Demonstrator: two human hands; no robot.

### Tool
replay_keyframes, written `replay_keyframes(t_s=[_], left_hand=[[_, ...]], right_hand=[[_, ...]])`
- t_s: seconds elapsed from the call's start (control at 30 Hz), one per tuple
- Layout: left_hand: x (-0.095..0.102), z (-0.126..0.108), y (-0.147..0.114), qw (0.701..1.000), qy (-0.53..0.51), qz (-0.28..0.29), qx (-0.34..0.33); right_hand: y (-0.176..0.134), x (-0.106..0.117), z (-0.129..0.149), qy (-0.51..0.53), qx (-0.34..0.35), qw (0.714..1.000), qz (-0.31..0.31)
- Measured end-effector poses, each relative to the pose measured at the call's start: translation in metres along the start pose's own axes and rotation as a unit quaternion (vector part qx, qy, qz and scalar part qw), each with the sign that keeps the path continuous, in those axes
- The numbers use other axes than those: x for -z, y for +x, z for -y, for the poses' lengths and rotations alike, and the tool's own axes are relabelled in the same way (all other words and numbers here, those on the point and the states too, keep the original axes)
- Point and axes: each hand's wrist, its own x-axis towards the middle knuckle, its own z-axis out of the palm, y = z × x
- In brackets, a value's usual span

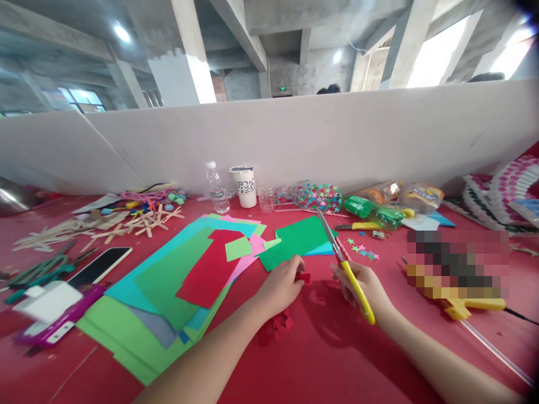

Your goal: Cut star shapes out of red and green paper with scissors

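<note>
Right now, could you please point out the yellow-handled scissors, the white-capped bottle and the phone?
Yellow-handled scissors (349, 273): head view, on the handle.
White-capped bottle (218, 192): head view, on its body.
Phone (101, 266): head view, on its dark screen.

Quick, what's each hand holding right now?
Left hand: closed, holding a small red paper piece.
Right hand: closed, holding yellow-handled metal scissors.

Left fingers (295, 262) pinched together; right fingers (339, 275) curled

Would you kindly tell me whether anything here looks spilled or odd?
Possibly: several star-shaped pieces lie scattered on the red table beyond the right hand, whereas many similar ones sit together in clear packaging farther back.
</note>
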Motion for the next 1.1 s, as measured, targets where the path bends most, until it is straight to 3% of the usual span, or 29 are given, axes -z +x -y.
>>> replay_keyframes(t_s=[0.07, 0.17, 0.23, 0.33, 0.6, 0.8, 1.0, 1.1], left_hand=[[0.002, -0.006, -0.001, 0.994, -0.106, 0.017, 0.012], [0.004, -0.014, -0.003, 0.957, -0.28, 0.077, 0.027], [0.004, -0.019, -0.004, 0.939, -0.328, 0.096, 0.035], [0.003, -0.025, -0.006, 0.942, -0.318, 0.098, 0.048], [0.005, -0.025, -0.01, 0.949, -0.253, 0.172, 0.08], [0.008, -0.024, -0.009, 0.971, -0.221, 0.082, 0.025], [0.006, -0.027, -0.01, 0.965, -0.249, 0.083, 0.011], [0.01, -0.025, -0.007, 0.954, -0.3, 0.015, 0.013]], right_hand=[[-0.002, 0.0, 0.002, -0.004, 0.006, 1.0, 0.003], [-0.006, -0.002, 0.003, -0.009, 0.02, 0.999, 0.028], [-0.01, -0.005, 0.002, -0.01, 0.029, 0.998, 0.051], [-0.014, -0.008, 0.001, -0.01, 0.043, 0.997, 0.066], [-0.014, -0.006, -0.001, 0.005, 0.044, 0.998, 0.053], [-0.014, -0.007, -0.003, 0.013, 0.04, 0.998, 0.05], [-0.017, -0.008, 0.003, 0.022, 0.037, 0.998, 0.049], [-0.018, -0.004, 0.009, 0.013, 0.033, 0.996, 0.076]])
